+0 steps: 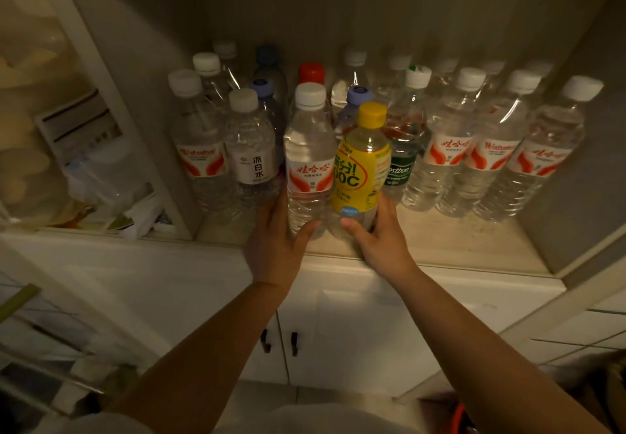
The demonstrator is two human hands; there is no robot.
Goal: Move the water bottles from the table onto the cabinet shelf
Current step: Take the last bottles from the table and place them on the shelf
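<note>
My left hand grips the lower part of a clear water bottle with a white cap and a red-and-white label. My right hand grips the base of a yellow-labelled bottle with a yellow cap. Both bottles stand side by side at the front middle of the cabinet shelf. Several other water bottles fill the shelf behind and on both sides, among them one with a green label and one with a red cap.
A glass cabinet door stands to the left, with packages behind it. Below the shelf are white cupboard doors with dark handles. The cabinet's right wall closes the shelf on the right. A wire rack sits at lower left.
</note>
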